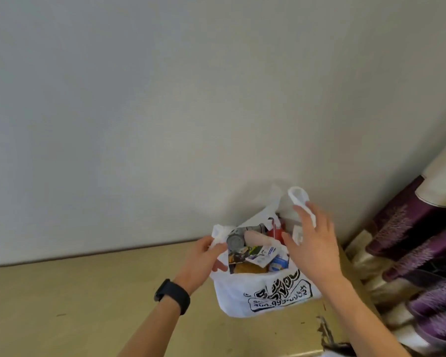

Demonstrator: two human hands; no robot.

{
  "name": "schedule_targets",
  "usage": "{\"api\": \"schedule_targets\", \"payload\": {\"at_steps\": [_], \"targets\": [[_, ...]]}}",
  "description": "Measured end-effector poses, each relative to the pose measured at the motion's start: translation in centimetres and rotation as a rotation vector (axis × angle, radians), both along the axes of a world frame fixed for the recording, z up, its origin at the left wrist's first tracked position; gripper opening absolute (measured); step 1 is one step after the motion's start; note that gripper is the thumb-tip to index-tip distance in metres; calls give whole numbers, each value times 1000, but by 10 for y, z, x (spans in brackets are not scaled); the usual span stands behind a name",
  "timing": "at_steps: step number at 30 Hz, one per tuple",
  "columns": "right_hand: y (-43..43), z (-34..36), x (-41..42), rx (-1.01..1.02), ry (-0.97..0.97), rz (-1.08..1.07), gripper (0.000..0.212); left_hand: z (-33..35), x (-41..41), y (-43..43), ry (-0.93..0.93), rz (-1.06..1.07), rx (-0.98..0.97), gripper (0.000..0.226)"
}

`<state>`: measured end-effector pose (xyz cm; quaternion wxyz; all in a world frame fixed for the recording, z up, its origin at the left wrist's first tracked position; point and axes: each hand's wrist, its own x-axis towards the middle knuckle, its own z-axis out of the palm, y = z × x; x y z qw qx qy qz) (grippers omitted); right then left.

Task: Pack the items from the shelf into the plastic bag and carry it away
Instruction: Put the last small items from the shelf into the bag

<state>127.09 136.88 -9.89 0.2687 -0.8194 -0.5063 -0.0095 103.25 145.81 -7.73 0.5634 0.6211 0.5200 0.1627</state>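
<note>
A white plastic bag (265, 292) with black print stands on the tan shelf top (88, 300), close to the wall. It is full of several items: a metal can (235, 241), packets, a red item. My left hand (206, 258) is closed on the bag's left handle (219, 234). My right hand (312, 243) has the right handle loop (299, 198) hooked over its fingers, which are spread above the bag's right side.
A plain grey wall (191, 99) rises right behind the bag. Purple and cream curtain folds (422, 253) hang at the right. The shelf's front right corner (325, 333) is chipped. A black watch sits on my left wrist (172, 295).
</note>
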Motion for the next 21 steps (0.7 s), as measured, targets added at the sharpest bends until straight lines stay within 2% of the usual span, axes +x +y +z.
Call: {"api": "schedule_targets", "payload": {"at_steps": [1,3,5,7,10,11,14,18,21], "targets": [[7,0,7,-25,39,-58,78,1,1,-1,12,-2,-44,27],[20,-1,21,-127,251,-112,101,3,4,-3,48,8,-51,24],[29,-3,31,-176,415,-94,105,4,5,-4,49,38,-9,23],[32,-2,35,-199,502,-73,83,2,1,-3,18,67,-28,25],[32,6,33,-186,577,6,25,-3,-12,-5,11,130,-105,25],[31,12,30,-141,645,40,17,-4,-16,-7,14,190,-137,26],[26,27,18,-42,836,51,30,-5,-26,-14,-36,401,-274,37],[19,26,-10,-88,960,9,34,3,-41,-26,-177,348,-365,30],[15,35,-43,-82,1019,16,32,14,-59,-29,-351,399,-404,31]]}}
